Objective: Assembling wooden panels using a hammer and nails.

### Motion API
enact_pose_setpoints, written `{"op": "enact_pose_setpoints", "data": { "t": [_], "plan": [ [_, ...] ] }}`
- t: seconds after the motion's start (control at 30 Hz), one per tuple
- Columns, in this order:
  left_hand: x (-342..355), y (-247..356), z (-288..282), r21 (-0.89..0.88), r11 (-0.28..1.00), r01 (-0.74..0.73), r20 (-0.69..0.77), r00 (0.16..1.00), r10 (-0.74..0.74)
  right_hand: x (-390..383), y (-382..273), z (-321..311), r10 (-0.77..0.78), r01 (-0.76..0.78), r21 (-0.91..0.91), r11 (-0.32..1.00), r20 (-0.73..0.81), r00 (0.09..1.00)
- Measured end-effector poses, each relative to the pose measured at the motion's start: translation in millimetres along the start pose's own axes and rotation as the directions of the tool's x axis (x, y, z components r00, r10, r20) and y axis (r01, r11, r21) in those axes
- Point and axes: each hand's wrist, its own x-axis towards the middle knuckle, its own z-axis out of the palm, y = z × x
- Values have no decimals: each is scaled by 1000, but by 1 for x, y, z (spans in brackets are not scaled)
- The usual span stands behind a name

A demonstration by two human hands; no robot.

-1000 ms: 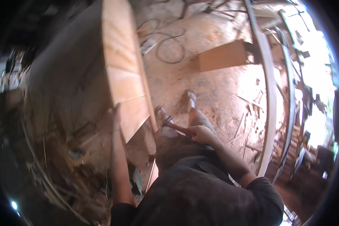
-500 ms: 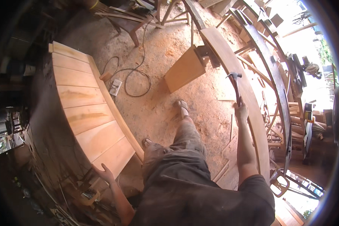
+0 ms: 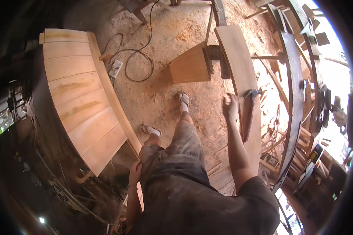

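Note:
A claw hammer with a dark head and reddish-brown handle lies on the long wooden board to my right. Just left of it is my right hand, off the hammer, its fingers curled in and seemingly holding nothing. My left hand hangs low beside my left thigh, close to the lower end of the side rail of a pale wooden panel. Its fingers are bent and partly hidden, so whether they touch the rail or hold anything is unclear. The panel, made of several joined boards, stands at my left.
A tapered wooden piece stands against the board's far left side. On the sawdust-covered floor lie a looped black cable and a white power strip. Dark beams and wood scraps fill the right side.
My right hand has let go of the hammer, which now lies on the board. My left hand has moved from the panel's lower corner toward my thigh. The view has shifted.

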Motion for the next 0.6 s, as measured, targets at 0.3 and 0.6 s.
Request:
{"op": "enact_pose_setpoints", "data": {
  "t": [0.3,0.6],
  "plan": [
    [-59,-16,36,-290,916,278,-111,941,-320,153,-6,190,639,-602,-214,769,266,722],
    [-102,-60,107,-342,906,250,-211,919,-334,132,-20,221,752,-768,-34,639,233,616]
  ]
}}
